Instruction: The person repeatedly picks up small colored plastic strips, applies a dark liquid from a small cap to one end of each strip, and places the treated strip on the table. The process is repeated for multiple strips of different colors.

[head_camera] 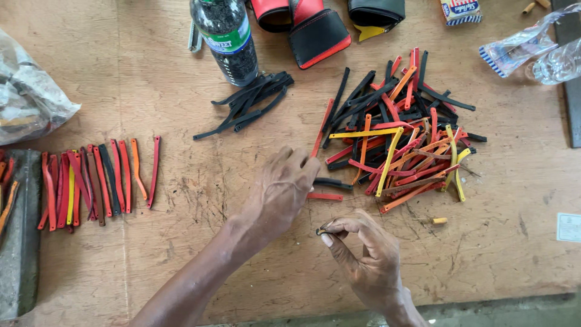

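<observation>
Head cam, looking down on wooden desk (151, 72). Left hand (281, 194) at frame centre, fingers curled down, tips at a red strip (325, 196) lying flat just to its right; long axis runs left-right. A black strip (331, 183) sits just above it, same axis. Can't tell if the left hand grips anything. Right hand (363, 254) lower centre, thumb and forefinger pinched on a small dark piece (322, 230), other fingers loosely bent. Left hand is nearer the red strip; right hand sits below it. Loose pile of coloured strips (399, 133) right of centre, too tangled to count: red, black, orange, yellow. Black bundle (248, 103) upper centre, approx. 8. Sorted row (97, 181) at left, approx. 15. One dark bottle (227, 36) at top.
</observation>
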